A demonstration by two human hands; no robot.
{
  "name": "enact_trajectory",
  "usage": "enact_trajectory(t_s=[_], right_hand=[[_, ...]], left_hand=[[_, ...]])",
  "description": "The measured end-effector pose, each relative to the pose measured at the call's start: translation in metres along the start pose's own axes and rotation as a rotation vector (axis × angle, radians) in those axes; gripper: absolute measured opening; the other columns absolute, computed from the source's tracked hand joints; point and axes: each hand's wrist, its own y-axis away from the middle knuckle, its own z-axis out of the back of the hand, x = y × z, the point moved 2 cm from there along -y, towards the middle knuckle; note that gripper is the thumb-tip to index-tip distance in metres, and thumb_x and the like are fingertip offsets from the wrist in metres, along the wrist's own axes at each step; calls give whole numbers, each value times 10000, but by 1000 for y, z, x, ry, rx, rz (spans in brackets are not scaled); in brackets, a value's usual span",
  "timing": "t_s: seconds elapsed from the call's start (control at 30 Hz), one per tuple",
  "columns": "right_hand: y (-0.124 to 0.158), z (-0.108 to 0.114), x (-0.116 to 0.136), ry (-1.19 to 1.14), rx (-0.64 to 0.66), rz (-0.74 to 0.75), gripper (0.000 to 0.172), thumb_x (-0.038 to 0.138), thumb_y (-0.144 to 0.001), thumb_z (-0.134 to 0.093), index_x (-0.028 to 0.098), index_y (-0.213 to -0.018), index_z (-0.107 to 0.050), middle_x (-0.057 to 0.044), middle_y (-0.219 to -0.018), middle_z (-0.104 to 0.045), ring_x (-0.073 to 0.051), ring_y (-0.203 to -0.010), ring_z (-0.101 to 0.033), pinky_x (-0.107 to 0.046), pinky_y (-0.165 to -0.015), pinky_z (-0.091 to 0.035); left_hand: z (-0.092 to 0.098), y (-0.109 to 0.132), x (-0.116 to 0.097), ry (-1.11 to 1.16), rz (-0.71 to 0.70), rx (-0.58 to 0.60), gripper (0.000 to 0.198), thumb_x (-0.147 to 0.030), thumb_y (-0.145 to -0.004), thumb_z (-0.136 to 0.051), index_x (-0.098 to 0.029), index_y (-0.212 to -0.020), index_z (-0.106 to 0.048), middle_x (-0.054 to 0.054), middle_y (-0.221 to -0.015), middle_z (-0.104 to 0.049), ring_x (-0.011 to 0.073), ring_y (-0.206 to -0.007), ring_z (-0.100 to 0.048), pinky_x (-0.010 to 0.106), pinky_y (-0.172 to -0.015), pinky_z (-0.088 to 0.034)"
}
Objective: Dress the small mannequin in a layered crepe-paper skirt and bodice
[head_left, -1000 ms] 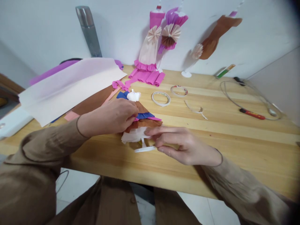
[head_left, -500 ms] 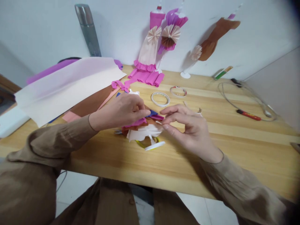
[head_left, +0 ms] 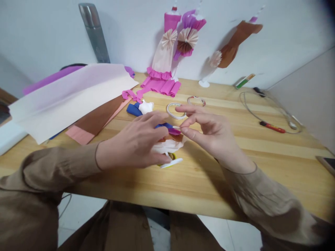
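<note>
A small paper-dressed doll figure lies on the table with a layered skirt (head_left: 171,144) in blue, magenta, brown and white. Its round white base (head_left: 171,163) points toward me. My left hand (head_left: 136,141) is spread over the figure, thumb near the base, fingers apart across the skirt; what the fingertips touch is partly hidden. My right hand (head_left: 206,130) pinches a small white strip (head_left: 176,127) between thumb and index finger, held at the blue and magenta layers. The figure's white upper part (head_left: 146,107) and blue paper (head_left: 134,109) show beyond my left hand. A yellow ring lies partly under the base.
Two tape rolls (head_left: 172,115) lie beyond my hands. Crepe paper sheets (head_left: 78,90) cover the left side, and rolled pink paper (head_left: 167,87) lies at the back. Dressed figures (head_left: 162,59) stand by the wall, near a grey bottle (head_left: 95,38). A cable (head_left: 246,108) lies right.
My left hand has gone from a closed pinch above the figure to spread fingers lower over it. My right hand still pinches the white strip, a little farther from me.
</note>
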Motion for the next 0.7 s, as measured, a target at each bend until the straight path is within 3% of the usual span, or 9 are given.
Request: enact_trajectory(t_s=[0.07, 0.13, 0.2, 0.27, 0.33, 0.4, 0.47, 0.57, 0.7], right_hand=[[0, 0, -1, -25, -3, 0, 119, 215, -819, -693, 229, -702, -672, -51, -1212, -700, -269, -1206, -616, -490, -1104, -410], [0, -2, -2, -23, 1, 12, 113, 212, -822, -685, 223, -710, -674, -61, -1203, -705, -265, -1195, -624, -479, -1094, -420], [-1, -3, -3, -2, 9, 14, 104, 209, -818, -683, 220, -715, -675, -66, -1201, -709, -263, -1169, -639, -476, -1075, -435], [-1, -3, -3, 12, 13, -1, 109, 215, -814, -684, 218, -706, -675, -71, -1167, -723, -264, -1134, -656, -463, -1024, -473], [0, 0, -2, -2, 21, -35, 131, 220, -822, -678, 210, -691, -668, -84, -1112, -737, -260, -1093, -671, -407, -899, -537], [5, 2, 1, -54, 93, -56, 156, 221, -843, -660, 198, -688, -654, -97, -1029, -749, -236, -996, -699, -318, -717, -557], [12, 1, 4, -105, 261, -28, 157, 210, -863, -642, 188, -708, -645, -90, -941, -756, -193, -858, -716, -263, -618, -537], [25, -3, 6, -73, 473, 67, 133, 175, -883, -610, 183, -756, -649, -59, -848, -756, -148, -741, -708, -238, -637, -539], [35, -7, 6, -12, 434, 81, 130, 165, -889, -590, 190, -771, -636, -33, -759, -727, -135, -687, -683, -227, -628, -533]], left_hand=[[-6, 3, -9, -91, 15, -51, 368, -405, -780, -737, -142, -1005, -614, 213, -1399, -491, 393, -1360, -415, 544, -1106, -381], [-10, 8, -20, -132, -22, -124, 335, -334, -810, -705, -141, -1065, -604, 210, -1354, -523, 391, -1361, -413, 556, -1094, -392], [-9, 16, -32, -133, -28, -209, 131, -207, -879, -594, -157, -999, -608, 158, -1144, -625, 297, -1169, -566, 457, -982, -495], [-4, 27, -45, -102, -49, -282, 79, -125, -892, -528, -168, -895, -594, 87, -880, -652, 204, -819, -612, 344, -752, -534], [-1, 39, -55, 37, -42, -206, 91, -129, -907, -495, -177, -890, -571, 33, -752, -629, 161, -667, -579, 281, -616, -506], [-4, 52, -59, 157, 56, -114, 52, -194, -923, -498, -184, -937, -546, 54, -858, -674, 165, -715, -624, 275, -616, -528], [-16, 61, -56, 281, 179, -59, 180, -206, -903, -534, -187, -1081, -513, 76, -1008, -691, 138, -712, -648, 241, -593, -536], [-42, 65, -46, 518, 301, -7, 420, -167, -851, -574, -190, -1253, -456, 30, -889, -693, 120, -647, -667, 223, -603, -560], [-65, 53, -33, 670, 375, -62, 398, -88, -801, -560, -196, -1184, -581, 79, -1065, -707, 160, -871, -700, 273, -754, -582]])
